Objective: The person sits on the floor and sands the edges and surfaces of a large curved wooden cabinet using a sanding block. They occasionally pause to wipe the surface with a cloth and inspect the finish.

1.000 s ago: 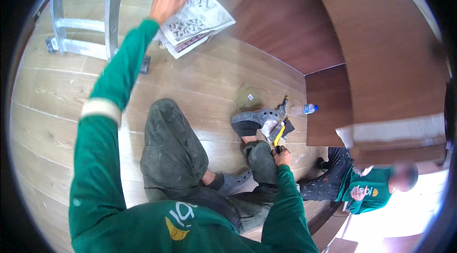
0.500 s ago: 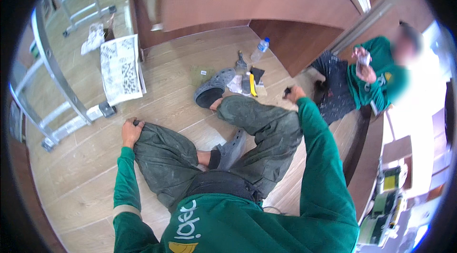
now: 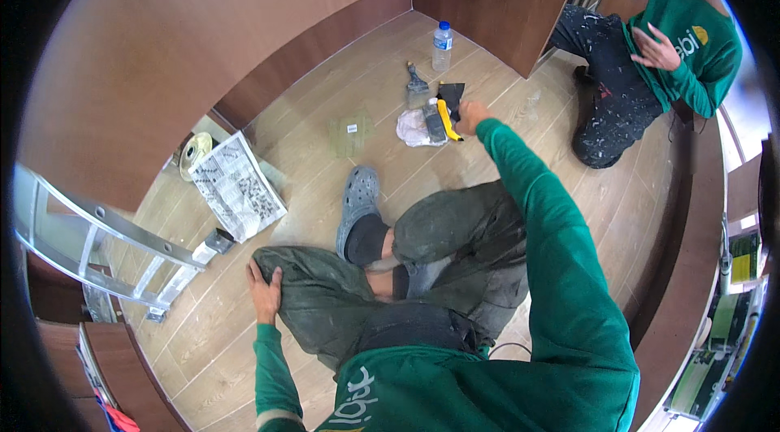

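My left hand [image 3: 265, 294] rests on my bent left knee, its thumb and fingers apart, with nothing seen in it. My right hand [image 3: 471, 117] reaches down beside a small group of tools on the floor, its fingers curled. Whatever they hold is hidden. Closest to the fingers are a yellow-handled tool [image 3: 448, 120] and a flat black piece [image 3: 452, 94]. A grey block [image 3: 435, 125] lies against the yellow tool, partly over a crumpled whitish cloth [image 3: 412, 130]. A putty knife [image 3: 417, 84] with a dark handle lies just beyond.
A water bottle [image 3: 442, 47] stands behind the tools. A clear greenish sheet [image 3: 349, 135] lies left of them. Farther left are a newspaper [image 3: 239, 188], a roll [image 3: 195, 151] and an aluminium ladder [image 3: 146, 249]. A co-worker [image 3: 621, 78] kneels at right by the wooden panels [image 3: 487, 9].
My right hand has moved forward from beside my knee to the tools. My left hand has spread on the knee. The view has shifted, and the co-worker has raised one arm toward the panel.
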`<state>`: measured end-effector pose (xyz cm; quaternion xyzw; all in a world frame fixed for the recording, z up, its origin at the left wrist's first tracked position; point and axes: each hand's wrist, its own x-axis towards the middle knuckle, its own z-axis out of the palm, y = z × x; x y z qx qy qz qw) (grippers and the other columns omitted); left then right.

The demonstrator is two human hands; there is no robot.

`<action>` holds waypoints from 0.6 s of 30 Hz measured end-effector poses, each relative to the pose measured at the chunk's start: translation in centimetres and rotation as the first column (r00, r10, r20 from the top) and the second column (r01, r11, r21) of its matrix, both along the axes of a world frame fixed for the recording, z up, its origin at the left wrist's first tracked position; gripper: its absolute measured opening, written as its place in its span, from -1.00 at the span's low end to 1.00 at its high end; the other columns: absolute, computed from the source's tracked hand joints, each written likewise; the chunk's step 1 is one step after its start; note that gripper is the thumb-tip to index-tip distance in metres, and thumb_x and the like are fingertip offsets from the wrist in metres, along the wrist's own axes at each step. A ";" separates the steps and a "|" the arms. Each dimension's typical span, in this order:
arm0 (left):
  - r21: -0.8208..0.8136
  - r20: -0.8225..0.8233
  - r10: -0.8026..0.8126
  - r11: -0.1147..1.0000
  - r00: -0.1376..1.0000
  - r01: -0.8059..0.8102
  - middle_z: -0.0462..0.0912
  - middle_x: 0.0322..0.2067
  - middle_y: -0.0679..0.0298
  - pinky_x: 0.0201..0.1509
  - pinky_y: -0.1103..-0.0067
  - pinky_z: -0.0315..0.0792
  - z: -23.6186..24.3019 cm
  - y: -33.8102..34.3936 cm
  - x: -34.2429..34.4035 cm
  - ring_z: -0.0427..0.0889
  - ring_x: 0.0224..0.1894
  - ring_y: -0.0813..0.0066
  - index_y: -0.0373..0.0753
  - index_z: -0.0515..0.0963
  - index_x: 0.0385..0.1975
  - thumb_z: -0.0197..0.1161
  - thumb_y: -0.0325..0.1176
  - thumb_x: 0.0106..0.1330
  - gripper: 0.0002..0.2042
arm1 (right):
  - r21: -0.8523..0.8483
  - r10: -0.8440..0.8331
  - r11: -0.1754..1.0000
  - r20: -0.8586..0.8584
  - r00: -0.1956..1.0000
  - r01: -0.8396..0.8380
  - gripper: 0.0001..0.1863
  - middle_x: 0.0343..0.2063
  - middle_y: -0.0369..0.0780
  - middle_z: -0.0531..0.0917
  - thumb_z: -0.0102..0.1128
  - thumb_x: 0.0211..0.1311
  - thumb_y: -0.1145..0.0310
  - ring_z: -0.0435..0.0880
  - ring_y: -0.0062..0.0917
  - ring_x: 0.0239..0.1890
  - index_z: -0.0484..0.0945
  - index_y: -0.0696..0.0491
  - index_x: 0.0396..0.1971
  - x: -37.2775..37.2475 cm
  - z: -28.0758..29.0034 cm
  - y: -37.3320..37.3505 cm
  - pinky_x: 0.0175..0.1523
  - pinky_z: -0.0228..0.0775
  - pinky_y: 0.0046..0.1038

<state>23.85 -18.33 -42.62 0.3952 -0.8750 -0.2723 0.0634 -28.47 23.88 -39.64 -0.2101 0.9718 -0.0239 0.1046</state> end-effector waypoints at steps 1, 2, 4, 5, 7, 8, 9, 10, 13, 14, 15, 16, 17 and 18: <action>0.005 0.025 0.011 1.000 1.000 -0.011 -0.02 0.49 -0.28 0.55 0.27 0.08 0.9 0.9 0.0 0.09 0.51 -0.19 -0.32 -0.02 0.53 0.36 -0.01 0.25 -0.04 | -0.069 -0.033 0.997 0.013 0.999 0.034 -0.39 -0.07 0.09 0.71 0.42 0.01 0.07 0.71 -0.06 0.02 0.60 0.19 -0.02 -0.2 -1.4 -0.5 0.13 0.57 -0.12; 0.006 0.050 0.020 1.000 0.999 -0.020 -0.04 0.50 -0.28 0.55 0.27 0.07 1.4 1.8 0.0 0.08 0.52 -0.18 -0.35 -0.05 0.53 0.39 0.00 0.22 0.00 | -0.139 -0.068 0.988 0.029 0.997 0.072 -0.38 -0.06 0.09 0.70 0.42 0.01 0.05 0.70 -0.06 0.03 0.59 0.20 -0.01 -0.3 -3.0 -1.0 0.13 0.57 -0.12; 0.027 0.042 0.047 0.998 0.998 -0.048 -0.06 0.50 -0.27 0.56 0.28 0.05 1.8 2.9 0.1 0.06 0.53 -0.15 -0.41 -0.09 0.52 0.47 0.02 0.14 0.10 | -0.225 -0.106 0.966 0.098 0.990 0.125 -0.38 -0.07 0.10 0.70 0.42 0.04 0.04 0.70 -0.06 0.03 0.59 0.21 -0.01 -1.1 -5.3 -2.5 0.14 0.57 -0.12; 0.034 0.041 0.066 0.997 0.997 -0.068 -0.07 0.51 -0.26 0.57 0.28 0.04 2.1 3.4 0.4 0.06 0.53 -0.14 -0.44 -0.11 0.51 0.51 0.03 0.09 0.15 | -0.267 -0.123 0.952 0.107 0.987 0.147 -0.38 -0.07 0.10 0.70 0.42 0.03 0.05 0.70 -0.05 0.03 0.59 0.20 -0.01 -1.1 -6.1 -3.7 0.14 0.57 -0.12; 0.049 0.055 0.089 0.995 0.994 -0.092 -0.06 0.51 -0.26 0.57 0.30 0.03 3.1 5.1 -0.3 0.04 0.54 -0.12 -0.48 -0.13 0.51 0.55 0.06 0.04 0.21 | -0.346 -0.120 0.926 0.103 0.987 0.149 -0.44 -0.07 0.10 0.70 0.40 0.05 0.07 0.70 -0.04 0.02 0.62 0.17 -0.05 -2.2 -7.6 -5.4 0.14 0.57 -0.12; 0.052 0.064 0.114 0.992 0.991 -0.117 -0.06 0.51 -0.26 0.58 0.31 0.02 3.6 5.5 0.0 0.04 0.54 -0.11 -0.50 -0.14 0.50 0.57 0.07 0.01 0.24 | -0.355 -0.156 0.919 0.077 0.985 0.173 -0.47 -0.09 0.10 0.70 0.40 0.06 0.08 0.71 -0.04 0.02 0.63 0.15 -0.07 -2.9 -7.9 -6.3 0.14 0.58 -0.12; -0.012 0.080 0.141 0.990 0.987 -0.140 -0.05 0.50 -0.26 0.58 0.33 0.03 2.8 5.8 0.8 0.05 0.54 -0.12 -0.48 -0.15 0.51 0.61 0.09 -0.05 0.30 | -0.365 -0.176 0.913 0.050 0.983 0.182 -0.50 -0.10 0.10 0.71 0.39 0.06 0.09 0.71 -0.03 0.01 0.64 0.14 -0.09 -3.4 -7.7 -7.8 0.14 0.58 -0.11; 0.027 0.042 0.129 0.991 0.991 -0.130 -0.05 0.50 -0.26 0.58 0.32 0.04 2.0 5.7 1.1 0.05 0.53 -0.12 -0.48 -0.14 0.51 0.61 0.10 -0.05 0.30 | -0.375 -0.191 0.908 0.026 0.981 0.187 -0.53 -0.11 0.11 0.71 0.39 0.07 0.10 0.71 -0.03 0.01 0.65 0.13 -0.11 -3.7 -7.6 -9.5 0.13 0.58 -0.11; 0.074 -0.026 0.165 0.984 0.986 -0.163 -0.02 0.49 -0.26 0.57 0.32 0.06 2.8 6.6 -0.2 0.07 0.53 -0.13 -0.47 -0.13 0.51 0.60 0.13 -0.06 0.29 | -0.445 -0.215 0.870 0.041 0.976 0.210 -0.62 -0.14 -0.02 0.75 0.38 0.05 0.15 0.75 -0.09 -0.06 0.70 0.10 -0.20 -7.4 -7.7 -11.0 0.07 0.61 -0.11; 0.068 0.008 0.198 0.978 0.980 -0.199 0.00 0.49 -0.26 0.56 0.31 0.08 3.0 6.9 -0.2 0.09 0.52 -0.13 -0.47 -0.12 0.51 0.60 0.14 -0.06 0.29 | -0.419 -0.211 0.881 0.067 0.975 0.220 -0.60 -0.11 -0.01 0.75 0.37 0.05 0.15 0.74 -0.08 -0.04 0.71 0.10 -0.17 -8.2 -7.2 -11.9 0.09 0.60 -0.11; 0.060 0.030 0.210 0.975 0.977 -0.212 0.03 0.48 -0.25 0.56 0.32 0.09 2.9 7.2 -0.2 0.10 0.51 -0.13 -0.48 -0.11 0.50 0.58 0.16 -0.04 0.28 | -0.390 -0.242 0.885 0.083 0.967 0.255 -0.61 -0.06 0.00 0.73 0.35 0.10 0.18 0.73 -0.09 -0.01 0.71 0.10 -0.12 -8.7 -7.0 -12.4 0.12 0.59 -0.12; 0.053 0.035 0.238 0.969 0.971 -0.239 0.03 0.48 -0.25 0.55 0.32 0.09 3.0 7.6 0.1 0.10 0.51 -0.12 -0.48 -0.11 0.50 0.57 0.17 -0.03 0.28 | -0.348 -0.258 0.896 0.094 0.962 0.274 -0.65 -0.01 -0.01 0.72 0.30 0.17 0.24 0.72 -0.11 0.06 0.69 0.08 -0.08 -9.2 -6.9 -13.9 0.15 0.57 -0.14; 0.048 0.053 0.259 0.964 0.964 -0.261 0.04 0.48 -0.24 0.55 0.32 0.10 3.5 8.3 0.2 0.11 0.51 -0.12 -0.48 -0.10 0.50 0.57 0.17 -0.03 0.27 | -0.248 -0.241 0.933 0.104 0.965 0.260 -0.62 0.09 -0.05 0.67 0.16 0.30 0.25 0.68 -0.13 0.13 0.61 0.04 0.07 -9.3 -7.1 -14.9 0.20 0.55 -0.17; 0.047 0.067 0.257 0.964 0.964 -0.260 0.04 0.48 -0.24 0.55 0.32 0.10 4.0 8.4 -0.2 0.11 0.51 -0.12 -0.48 -0.10 0.50 0.57 0.17 -0.02 0.27 | -0.212 -0.240 0.941 0.127 0.962 0.262 -0.60 0.12 -0.05 0.66 0.07 0.36 0.29 0.65 -0.13 0.17 0.56 0.03 0.15 -10.6 -8.4 -15.1 0.24 0.53 -0.18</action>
